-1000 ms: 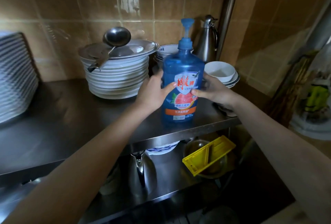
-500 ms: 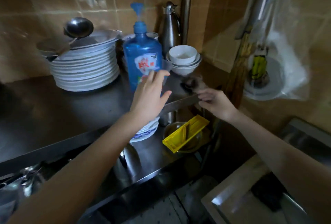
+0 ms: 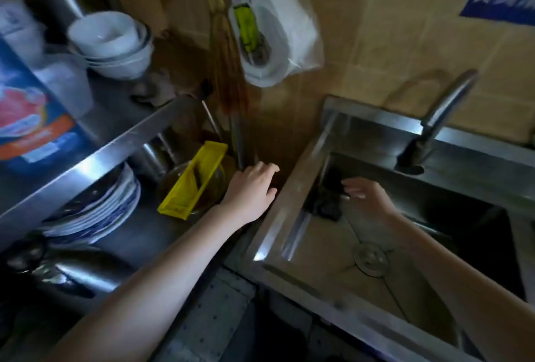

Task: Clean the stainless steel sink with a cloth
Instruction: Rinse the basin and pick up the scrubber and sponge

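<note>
The stainless steel sink fills the right half of the view, with a round drain in its floor and a tap at the back. A dark cloth lies crumpled in the sink's far left corner. My right hand hovers inside the basin just right of the cloth, fingers loosely spread, holding nothing. My left hand hangs open between the shelf unit and the sink's left rim, also holding nothing.
A steel shelf unit stands left of the sink. The blue detergent bottle and stacked white bowls sit on its top shelf. Below lie plates and a yellow slicer. A plastic bag hangs on the tiled wall.
Both hands left the detergent bottle on the shelf and swung right and down; the view turned to the sink. My right hand now reaches into the basin beside the cloth.
</note>
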A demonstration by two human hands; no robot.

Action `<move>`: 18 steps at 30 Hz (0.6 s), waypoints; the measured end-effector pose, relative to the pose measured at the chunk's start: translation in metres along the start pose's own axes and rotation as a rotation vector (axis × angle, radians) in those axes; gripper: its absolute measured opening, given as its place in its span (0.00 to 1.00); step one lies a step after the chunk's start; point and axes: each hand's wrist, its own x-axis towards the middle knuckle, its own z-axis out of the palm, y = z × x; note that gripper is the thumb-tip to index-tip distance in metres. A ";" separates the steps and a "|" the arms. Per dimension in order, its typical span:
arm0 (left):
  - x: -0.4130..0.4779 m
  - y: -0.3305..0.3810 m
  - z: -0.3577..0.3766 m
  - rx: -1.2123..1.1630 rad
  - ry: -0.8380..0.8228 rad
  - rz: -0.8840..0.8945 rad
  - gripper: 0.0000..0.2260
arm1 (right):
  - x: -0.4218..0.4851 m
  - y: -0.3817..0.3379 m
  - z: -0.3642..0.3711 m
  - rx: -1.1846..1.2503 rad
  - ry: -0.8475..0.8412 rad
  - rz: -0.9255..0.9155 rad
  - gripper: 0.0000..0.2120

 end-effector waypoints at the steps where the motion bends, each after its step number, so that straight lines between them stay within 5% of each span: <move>1: 0.005 0.008 0.012 -0.021 -0.036 0.020 0.17 | -0.005 0.014 -0.006 0.015 0.038 0.040 0.17; 6: 0.030 0.043 0.068 -0.129 -0.189 0.088 0.15 | -0.009 0.074 -0.017 0.022 0.131 0.127 0.11; 18: 0.095 0.075 0.194 -0.288 -0.391 -0.128 0.16 | 0.080 0.164 0.023 0.003 -0.069 0.279 0.20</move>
